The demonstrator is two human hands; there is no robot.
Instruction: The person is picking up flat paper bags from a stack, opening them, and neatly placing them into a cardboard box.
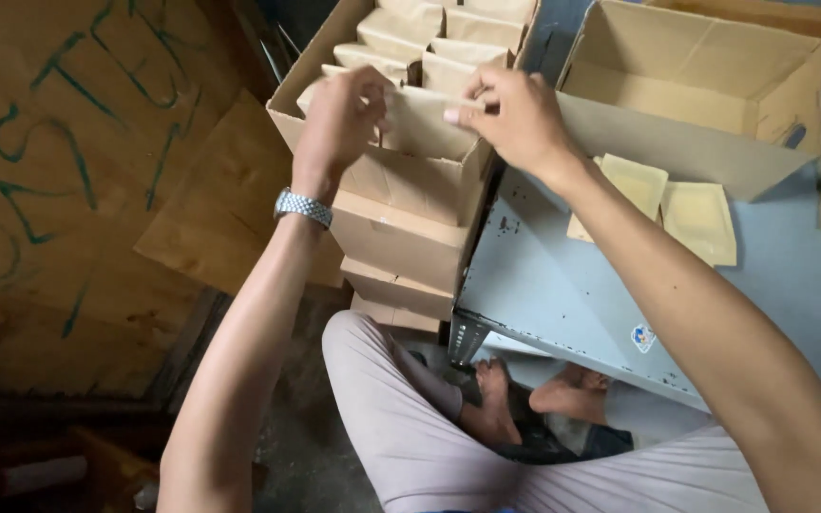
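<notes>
The work surface is a low grey-blue metal table [563, 285] with chipped paint along its front edge. An open, empty cardboard box [696, 95] stands at the table's rear. Two flat tan paper packets [667, 204] lie just in front of that box, side by side. A stack of cardboard boxes [401, 237] stands on the floor [306, 446], against the table's left edge
</notes>
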